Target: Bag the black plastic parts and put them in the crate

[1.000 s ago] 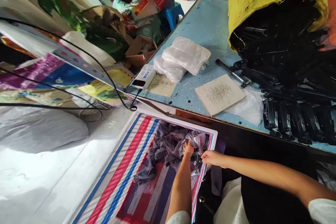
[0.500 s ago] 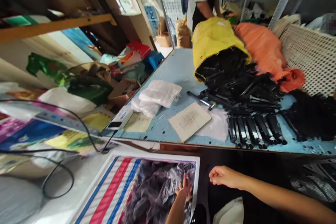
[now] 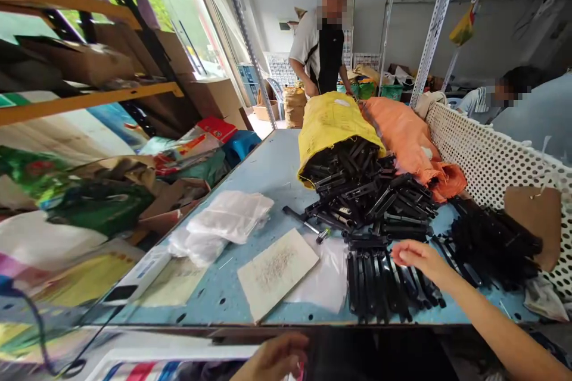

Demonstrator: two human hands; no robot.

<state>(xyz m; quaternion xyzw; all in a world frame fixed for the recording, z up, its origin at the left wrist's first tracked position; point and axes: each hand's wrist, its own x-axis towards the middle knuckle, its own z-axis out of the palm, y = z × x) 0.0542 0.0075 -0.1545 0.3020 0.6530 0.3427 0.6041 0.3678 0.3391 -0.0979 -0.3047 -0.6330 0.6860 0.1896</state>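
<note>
Since the earlier frame, right hand (image 3: 417, 257) came up from below the table edge onto the blue table (image 3: 277, 172); I saw it over the row of black parts (image 3: 379, 280) laid side by side, fingers loosely curled, holding nothing I could make out. Left hand (image 3: 272, 357) sat below the table's front edge, by the striped bag (image 3: 134, 369); grip unclear, mostly cut off. Black parts pile (image 3: 366, 190) spilled from the yellow sack (image 3: 330, 122) just behind that row. Tan card (image 3: 277, 271) lay left of the row, clear bags (image 3: 230, 217) further left. 1 person (image 3: 324, 50) stood at the table's far end.
</note>
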